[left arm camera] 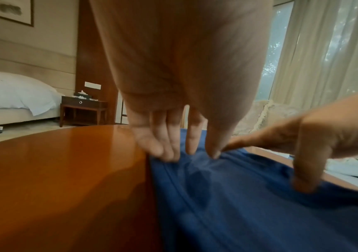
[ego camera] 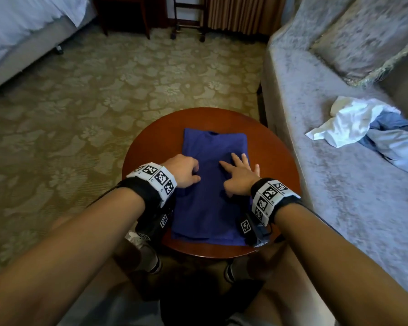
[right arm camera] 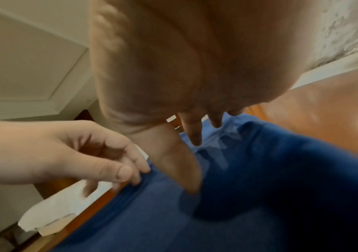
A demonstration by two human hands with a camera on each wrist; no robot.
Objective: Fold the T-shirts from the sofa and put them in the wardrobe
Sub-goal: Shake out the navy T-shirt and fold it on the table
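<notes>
A dark blue T-shirt lies on the round wooden table, folded lengthwise into a long narrow rectangle with the collar at the far end. My left hand has curled fingers whose tips touch the shirt near its left edge, at about mid-length. In the left wrist view its fingertips meet the blue cloth right at that edge. My right hand lies flat on the shirt's right half with fingers spread. The right wrist view shows its thumb pressing into the fabric.
The grey sofa runs along the right, with a crumpled white garment and a light blue one on its seat and a cushion behind. A bed stands far left, dark furniture at the back, patterned carpet between.
</notes>
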